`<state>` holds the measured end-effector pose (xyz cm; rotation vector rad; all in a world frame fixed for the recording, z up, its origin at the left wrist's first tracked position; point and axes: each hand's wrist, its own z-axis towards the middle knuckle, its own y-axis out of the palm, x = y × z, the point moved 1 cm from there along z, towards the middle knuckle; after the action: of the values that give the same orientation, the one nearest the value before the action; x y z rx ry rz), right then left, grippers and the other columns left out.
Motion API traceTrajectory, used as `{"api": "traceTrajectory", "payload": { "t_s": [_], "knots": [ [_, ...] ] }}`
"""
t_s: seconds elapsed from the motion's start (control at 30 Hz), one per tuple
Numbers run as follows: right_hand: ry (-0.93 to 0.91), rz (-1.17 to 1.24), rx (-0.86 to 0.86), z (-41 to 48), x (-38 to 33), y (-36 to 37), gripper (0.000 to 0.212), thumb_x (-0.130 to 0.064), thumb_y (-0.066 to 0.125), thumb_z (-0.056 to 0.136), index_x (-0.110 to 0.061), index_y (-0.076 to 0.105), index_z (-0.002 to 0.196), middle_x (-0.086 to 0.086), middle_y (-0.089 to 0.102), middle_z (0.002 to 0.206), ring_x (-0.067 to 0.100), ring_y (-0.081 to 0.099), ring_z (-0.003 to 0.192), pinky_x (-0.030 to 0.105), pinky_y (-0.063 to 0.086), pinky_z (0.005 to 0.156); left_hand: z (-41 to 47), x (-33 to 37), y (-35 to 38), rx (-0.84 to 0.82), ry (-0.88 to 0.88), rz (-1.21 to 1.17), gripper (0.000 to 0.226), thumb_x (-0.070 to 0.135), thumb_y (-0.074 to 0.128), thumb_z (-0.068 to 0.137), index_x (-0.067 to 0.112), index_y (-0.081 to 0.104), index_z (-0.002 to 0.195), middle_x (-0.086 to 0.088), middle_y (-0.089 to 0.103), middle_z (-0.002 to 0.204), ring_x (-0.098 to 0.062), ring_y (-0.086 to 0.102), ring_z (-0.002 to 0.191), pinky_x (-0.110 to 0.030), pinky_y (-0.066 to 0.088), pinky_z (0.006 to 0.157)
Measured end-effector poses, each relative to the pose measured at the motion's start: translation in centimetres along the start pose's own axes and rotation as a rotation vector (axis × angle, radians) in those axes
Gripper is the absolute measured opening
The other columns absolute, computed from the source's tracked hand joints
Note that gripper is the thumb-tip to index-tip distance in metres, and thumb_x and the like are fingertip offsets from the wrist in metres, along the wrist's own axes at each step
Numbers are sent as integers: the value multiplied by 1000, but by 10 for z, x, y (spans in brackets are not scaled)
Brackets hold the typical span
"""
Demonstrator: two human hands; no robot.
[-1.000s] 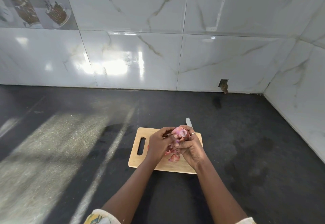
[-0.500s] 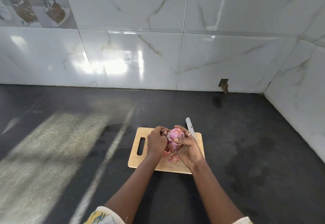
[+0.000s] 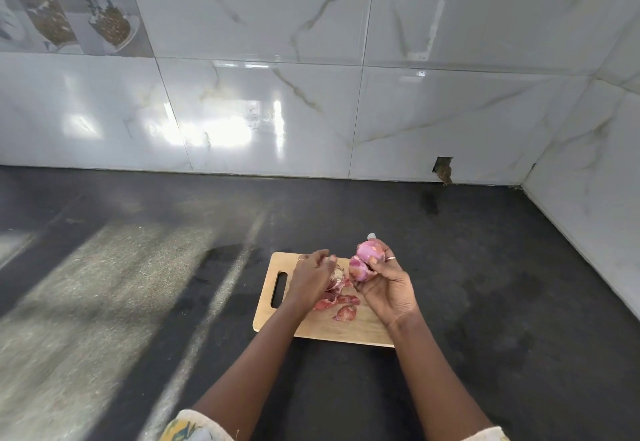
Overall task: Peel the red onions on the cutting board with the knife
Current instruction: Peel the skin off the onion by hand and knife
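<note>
Above the far right of the cutting board (image 3: 322,331) on the dark bench (image 3: 485,285), the right hand (image 3: 388,288) has its fingers curled round a peeled red onion (image 3: 369,253), while the left hand (image 3: 308,278) hovers over the skin scraps (image 3: 341,305), its grip impossible to tell.

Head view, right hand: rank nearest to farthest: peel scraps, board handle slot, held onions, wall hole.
1. Held onions: in the right hand.
2. Peel scraps: on the cutting board, just left.
3. Handle slot: board's left end.
4. Wall hole: far back, at the wall's foot.
</note>
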<state>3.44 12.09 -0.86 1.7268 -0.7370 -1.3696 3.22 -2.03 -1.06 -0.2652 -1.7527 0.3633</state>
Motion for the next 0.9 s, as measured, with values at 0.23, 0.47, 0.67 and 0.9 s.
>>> {"api": "traceTrajectory", "payload": {
  "t_s": [0.23, 0.47, 0.67, 0.9],
  "knots": [
    [-11, -195, 98, -2, 6, 4, 42, 0, 65, 69, -17, 50, 105, 10, 62, 87, 19, 66, 64, 39, 57, 62, -3, 0, -2, 132, 329, 201, 25, 18, 54, 91, 17, 68, 111, -3, 65, 114, -15, 57, 108, -20, 41, 94],
    [-5, -225, 127, -1, 4, 3, 36, 4, 59, 78, -17, 50, 105, 13, 63, 89, 21, 64, 70, 44, 54, 77, -10, 8, -8, 2, 349, -54, 32, 21, 70, 80, 14, 66, 112, -3, 71, 101, 4, 64, 86, -16, 51, 81],
    [9, -306, 104, -1, 2, 3, 23, 8, 54, 86, -10, 52, 100, 14, 63, 90, 23, 65, 77, 41, 57, 74, -3, 8, -15, -57, 343, -60, 34, 13, 72, 78, 10, 65, 112, -5, 72, 97, -8, 66, 86, -23, 55, 80],
    [-7, -352, 126, 2, 3, 2, 23, 10, 53, 87, -10, 52, 99, 15, 61, 94, 19, 65, 73, 32, 58, 60, 0, 11, -15, -2, 458, 133, 33, 9, 70, 78, 5, 65, 111, -10, 68, 106, 7, 59, 88, -1, 44, 78]
  ]
}}
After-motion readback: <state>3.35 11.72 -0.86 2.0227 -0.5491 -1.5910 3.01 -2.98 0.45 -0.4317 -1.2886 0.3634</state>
